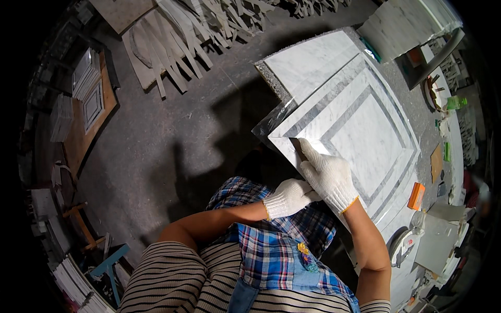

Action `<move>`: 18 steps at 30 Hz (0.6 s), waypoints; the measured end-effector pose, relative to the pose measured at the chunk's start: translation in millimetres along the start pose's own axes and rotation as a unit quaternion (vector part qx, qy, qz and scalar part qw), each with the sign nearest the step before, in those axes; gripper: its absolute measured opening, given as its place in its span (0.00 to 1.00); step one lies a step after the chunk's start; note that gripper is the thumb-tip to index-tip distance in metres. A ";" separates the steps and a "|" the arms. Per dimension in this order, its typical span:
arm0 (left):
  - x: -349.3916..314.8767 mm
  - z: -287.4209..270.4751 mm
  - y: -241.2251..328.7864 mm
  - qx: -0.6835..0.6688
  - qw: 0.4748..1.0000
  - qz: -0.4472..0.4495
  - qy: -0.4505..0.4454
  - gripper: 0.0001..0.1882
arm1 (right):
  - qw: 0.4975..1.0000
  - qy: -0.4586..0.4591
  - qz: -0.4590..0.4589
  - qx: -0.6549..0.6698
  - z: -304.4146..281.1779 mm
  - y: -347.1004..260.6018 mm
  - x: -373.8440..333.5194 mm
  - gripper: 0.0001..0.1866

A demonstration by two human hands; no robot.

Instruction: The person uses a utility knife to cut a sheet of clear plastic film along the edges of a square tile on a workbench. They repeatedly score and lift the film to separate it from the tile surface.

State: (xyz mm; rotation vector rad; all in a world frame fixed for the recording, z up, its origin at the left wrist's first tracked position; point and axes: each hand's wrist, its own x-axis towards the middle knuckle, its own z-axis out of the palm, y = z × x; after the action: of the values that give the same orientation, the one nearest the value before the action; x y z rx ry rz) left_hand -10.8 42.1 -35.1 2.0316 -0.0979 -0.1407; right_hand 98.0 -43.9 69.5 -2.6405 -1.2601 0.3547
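My right hand (330,177), in a white knitted glove, rests on a white-and-grey marble panel (373,138) inlaid with nested frames of grey strips. One finger stretches toward the panel's left corner, along a short dark strip (297,148) at the edge. The other fingertips are partly hidden under the hand. Just below, my left hand (288,199), gloved the same way, is closed beside the panel's near edge with its fingertips by my right wrist. Whatever it may hold is hidden. Clear film (275,120) sticks out from under the panel's left corner.
A plain marble slab (313,61) adjoins the panel on the grey worktable. An orange box (416,196) and a round tape-like roll (402,247) lie to the right. Stone strips (177,44) are heaped on the floor at upper left; framed tiles (94,106) lean on a board at far left.
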 end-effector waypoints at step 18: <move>-0.5 0.7 2.2 -0.071 0.997 -0.036 -0.010 0.18 | 0.996 -0.072 0.028 0.034 -10.6 0.3 6.6 0.26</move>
State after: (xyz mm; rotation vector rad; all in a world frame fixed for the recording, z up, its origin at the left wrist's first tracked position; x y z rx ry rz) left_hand -11.4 40.6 -33.4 1.8925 -0.0257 -0.2075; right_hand 105.4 -39.7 78.6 -2.6369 -1.1939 0.5953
